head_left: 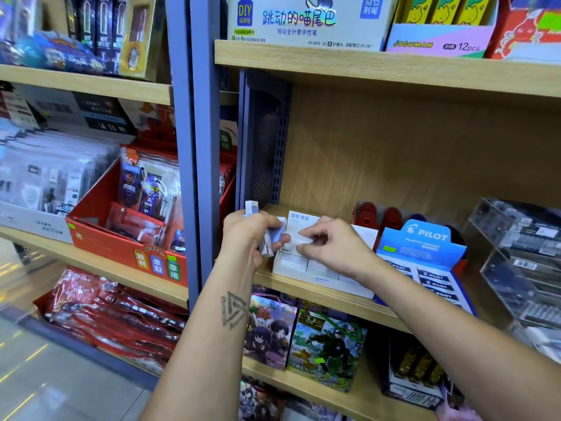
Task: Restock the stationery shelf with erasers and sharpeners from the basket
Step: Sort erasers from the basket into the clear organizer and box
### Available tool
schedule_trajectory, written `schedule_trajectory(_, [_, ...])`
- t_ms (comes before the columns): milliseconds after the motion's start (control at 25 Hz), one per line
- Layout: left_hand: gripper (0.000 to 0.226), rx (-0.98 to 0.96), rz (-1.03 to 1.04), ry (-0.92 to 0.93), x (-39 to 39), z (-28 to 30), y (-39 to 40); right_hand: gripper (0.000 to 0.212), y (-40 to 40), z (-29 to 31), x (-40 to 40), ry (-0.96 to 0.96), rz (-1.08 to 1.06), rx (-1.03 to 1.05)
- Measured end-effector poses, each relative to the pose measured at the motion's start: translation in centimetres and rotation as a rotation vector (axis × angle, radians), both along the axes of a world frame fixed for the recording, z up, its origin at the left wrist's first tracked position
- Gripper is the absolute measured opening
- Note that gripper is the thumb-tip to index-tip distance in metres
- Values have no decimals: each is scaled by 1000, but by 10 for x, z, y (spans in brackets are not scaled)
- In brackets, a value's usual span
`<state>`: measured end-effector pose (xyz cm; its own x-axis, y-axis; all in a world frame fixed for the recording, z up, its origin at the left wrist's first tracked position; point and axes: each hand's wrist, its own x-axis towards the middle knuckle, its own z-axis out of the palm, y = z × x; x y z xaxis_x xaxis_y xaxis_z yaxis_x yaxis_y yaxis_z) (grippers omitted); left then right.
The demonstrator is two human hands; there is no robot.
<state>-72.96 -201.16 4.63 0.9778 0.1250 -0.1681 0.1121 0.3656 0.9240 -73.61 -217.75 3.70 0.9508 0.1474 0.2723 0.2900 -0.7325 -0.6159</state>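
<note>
My left hand (247, 235) grips a small bundle of white and blue erasers (268, 243) at the left end of the wooden shelf (318, 291). My right hand (329, 246) pinches a single white eraser (299, 238) just above the white Kokuyo eraser display box (306, 267). That box stands on the shelf with rows of white erasers in it. To its right stands a blue Pilot plastic eraser box (425, 256). The basket is out of view.
Red sharpener-like items (379, 218) stand behind the boxes. Clear acrylic organisers (516, 256) fill the shelf's right end. A blue metal upright (200, 147) and mesh divider (267, 141) bound the left side. Card packs sit on the shelf below; a red display box (127, 238) sits left.
</note>
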Motion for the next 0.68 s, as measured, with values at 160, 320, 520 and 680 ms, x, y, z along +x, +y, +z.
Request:
schedule_trajectory(160, [18, 18, 64, -25, 1, 1, 4, 19, 0, -6, -5, 94, 69, 50])
schedule_trajectory(320, [22, 6, -26, -8, -1, -1, 2, 16, -4, -9, -4, 74, 56, 30])
schedule_trajectory(520, [23, 59, -60, -13, -1, 0, -1, 16, -4, -11, -3, 67, 28, 41])
schedule_trajectory(680, [28, 86, -151, -28, -3, 0, -3, 2, -7, -8, -2, 56, 60, 11])
